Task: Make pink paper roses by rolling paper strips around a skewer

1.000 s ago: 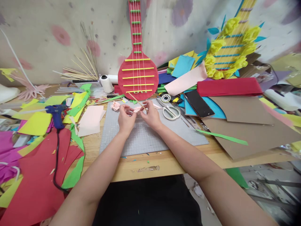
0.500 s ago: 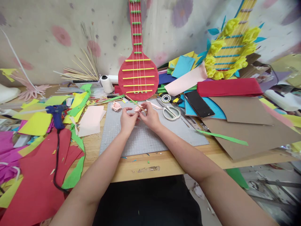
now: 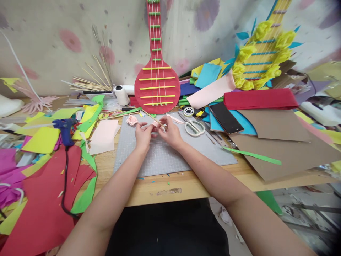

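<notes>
Over the grey cutting mat [image 3: 170, 156] my two hands are close together. My right hand [image 3: 170, 133] is closed around a thin wooden stick [image 3: 151, 116], which slants up to the left. Between the hands shows a small piece of pink crepe paper [image 3: 156, 123], partly hidden by fingers. My left hand [image 3: 144, 136] is closed at the fingertips on that paper's left side. A crumpled pink paper flower [image 3: 131, 120] lies on the mat just beyond my left hand. A pink strip [image 3: 174, 119] and white-handled scissors [image 3: 195, 128] lie to the right of my right hand.
A red paper lute [image 3: 157, 85] leans against the wall behind the mat. On the left are a blue glue gun [image 3: 65, 129], pink sheets [image 3: 103, 137] and red paper [image 3: 45, 199]. To the right lie a phone [image 3: 226, 117] and brown cardboard [image 3: 282, 153].
My left hand has shifted slightly left, opening a small gap from my right hand. The stick has tilted a little and more of the pink paper shows between the fingers.
</notes>
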Demonstrator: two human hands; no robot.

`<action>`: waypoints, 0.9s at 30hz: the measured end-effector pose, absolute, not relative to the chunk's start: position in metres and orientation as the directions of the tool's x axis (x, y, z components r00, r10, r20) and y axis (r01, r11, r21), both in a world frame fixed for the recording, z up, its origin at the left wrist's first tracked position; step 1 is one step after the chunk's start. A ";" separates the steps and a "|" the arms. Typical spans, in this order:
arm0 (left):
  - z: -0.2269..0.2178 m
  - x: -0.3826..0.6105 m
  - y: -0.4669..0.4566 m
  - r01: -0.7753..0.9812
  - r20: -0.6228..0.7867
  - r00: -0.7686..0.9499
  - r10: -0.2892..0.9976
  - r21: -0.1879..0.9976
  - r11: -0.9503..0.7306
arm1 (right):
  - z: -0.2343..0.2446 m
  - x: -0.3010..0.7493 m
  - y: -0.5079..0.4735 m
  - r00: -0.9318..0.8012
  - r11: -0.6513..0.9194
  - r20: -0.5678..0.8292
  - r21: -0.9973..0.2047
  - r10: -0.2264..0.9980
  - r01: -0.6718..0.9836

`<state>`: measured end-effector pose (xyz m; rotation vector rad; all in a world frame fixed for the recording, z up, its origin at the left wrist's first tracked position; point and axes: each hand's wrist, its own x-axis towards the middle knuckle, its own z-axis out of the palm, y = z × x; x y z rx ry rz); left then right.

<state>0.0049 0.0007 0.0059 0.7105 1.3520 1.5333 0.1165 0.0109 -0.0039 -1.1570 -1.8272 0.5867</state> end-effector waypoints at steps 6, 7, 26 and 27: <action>0.014 -0.003 -0.003 -0.405 -0.331 -0.257 0.908 0.890 0.210 | -0.002 0.121 0.010 -0.298 0.484 0.382 -0.655 0.875 0.580; 0.014 -0.005 -0.003 -0.409 -0.351 -0.235 0.906 0.882 0.236 | -0.002 0.121 0.009 -0.327 0.502 0.381 -0.629 0.865 0.594; 0.008 -0.010 0.002 -0.409 -0.241 -0.397 0.885 0.910 0.065 | -0.001 0.135 0.020 0.012 0.261 0.269 -0.945 0.963 0.195; 0.008 -0.010 0.002 -0.409 -0.229 -0.391 0.891 0.911 0.055 | -0.001 0.135 0.021 -0.003 0.211 0.212 -0.968 0.977 0.133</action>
